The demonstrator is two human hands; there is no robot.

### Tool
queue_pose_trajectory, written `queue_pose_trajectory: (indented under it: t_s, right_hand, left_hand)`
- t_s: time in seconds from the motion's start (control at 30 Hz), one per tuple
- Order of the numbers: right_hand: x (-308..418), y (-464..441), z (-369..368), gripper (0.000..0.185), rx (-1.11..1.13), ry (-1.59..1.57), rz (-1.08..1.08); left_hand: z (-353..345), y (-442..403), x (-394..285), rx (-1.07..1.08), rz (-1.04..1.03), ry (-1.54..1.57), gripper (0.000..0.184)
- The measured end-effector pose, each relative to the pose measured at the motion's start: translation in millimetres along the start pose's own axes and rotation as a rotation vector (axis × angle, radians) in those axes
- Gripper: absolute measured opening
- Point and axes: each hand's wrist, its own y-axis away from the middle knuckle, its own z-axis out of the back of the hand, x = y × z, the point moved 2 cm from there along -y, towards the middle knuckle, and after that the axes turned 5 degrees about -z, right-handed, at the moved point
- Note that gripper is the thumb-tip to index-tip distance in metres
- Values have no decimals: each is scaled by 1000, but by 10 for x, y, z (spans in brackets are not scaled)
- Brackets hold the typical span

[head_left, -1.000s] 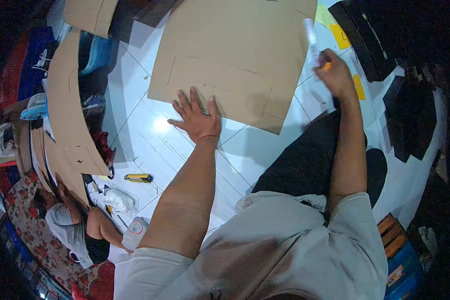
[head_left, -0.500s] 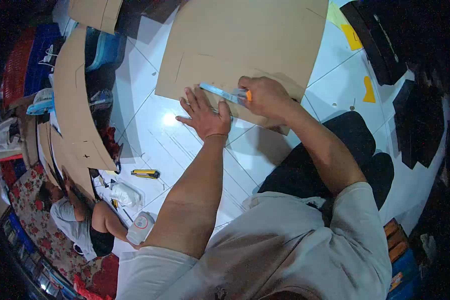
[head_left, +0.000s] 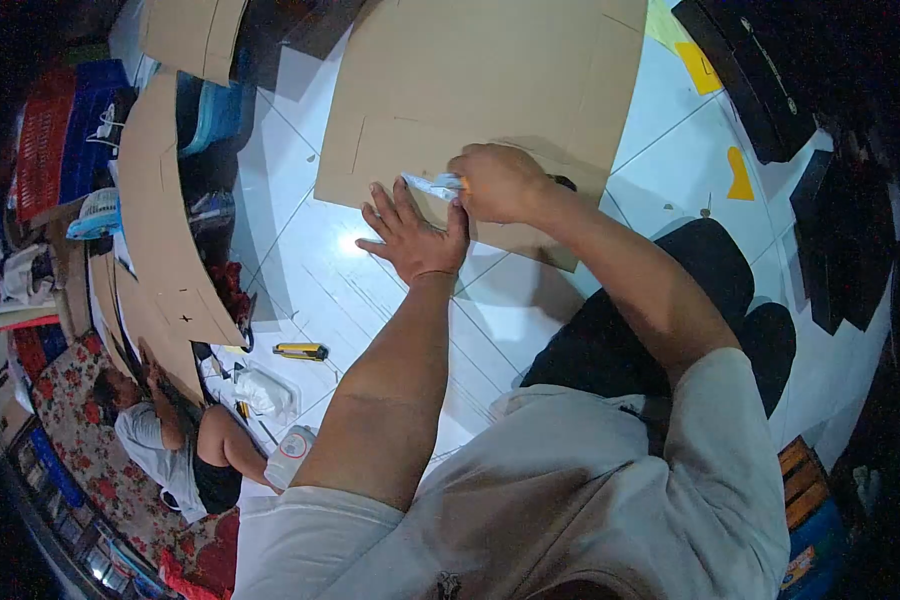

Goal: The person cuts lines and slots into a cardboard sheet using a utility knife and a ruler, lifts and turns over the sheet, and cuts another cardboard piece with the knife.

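Note:
A large sheet of brown cardboard (head_left: 490,70) with thin drawn lines lies on the tiled floor in front of me. My left hand (head_left: 415,238) is open, its fingers spread flat over the cardboard's near edge. A shiny silvery strip, like a metal ruler (head_left: 430,187), lies slanted on the cardboard, its left end by my left fingertips. Closed over the strip's right part, my right hand (head_left: 505,185) grips what looks like a cutter knife with an orange part (head_left: 464,184). Most of its handle is hidden by the fingers, and its blade tip cannot be made out.
A yellow cutter (head_left: 301,351) and a white plastic bag (head_left: 263,391) lie on the floor at left. Another person (head_left: 160,440) sits beyond a curved cardboard piece (head_left: 160,190). Yellow cutouts (head_left: 739,175) and black pieces (head_left: 750,80) lie at right.
My right hand has moved left along the strip toward my left hand, covering more of it. My left hand stays nearly in place. The view has shifted slightly.

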Motion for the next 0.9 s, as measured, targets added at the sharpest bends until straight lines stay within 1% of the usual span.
queue_pose_trajectory:
  t_s: [0.07, 0.2, 0.27, 0.37, 0.47, 0.53, 0.6, 0.67, 0.73, 0.8, 0.83, 0.9]
  right_hand:
    - [145, -150, -44, 22, -17, 91, 139]
    - [309, -384, -158, 21, -79, 84, 177]
    - [350, -457, -216, 22, -75, 241, 230]
    - [344, -490, -254, 22, -91, 283, 233]
    - [312, -530, -252, 22, -54, 282, 234]
    - [253, -498, -196, 24, -46, 282, 222]
    - [160, -447, -152, 25, -31, 281, 212]
    - [9, -392, -83, 26, -38, 181, 92]
    - [-83, -356, 0, 24, -9, 169, 60]
    - [-136, -341, 76, 22, 36, 150, 32]
    - [-142, -346, 76, 22, 27, 156, 28]
    - [-36, -360, 9, 23, -32, 140, 151]
  left_hand:
    - [31, -12, -5, 6, 9, 2, 104]
    - [125, -4, -34, 72, 18, -4, 108]
    - [69, -10, -13, 88, 20, -15, 109]
    - [-16, -3, 27, 44, 4, -50, 108]
    - [1, -5, 8, 91, 12, -58, 108]
    - [-13, -15, 12, 29, 10, -19, 105]
    - [14, -10, 16, 10, 7, 13, 104]
    - [59, -1, -6, -8, 7, 49, 103]
    - [79, -7, -22, 72, 39, 24, 103]
    - [48, 4, -11, 31, 22, 20, 103]
    - [32, 1, -6, -9, 12, 8, 102]
    - [10, -9, -2, -19, 7, 13, 103]
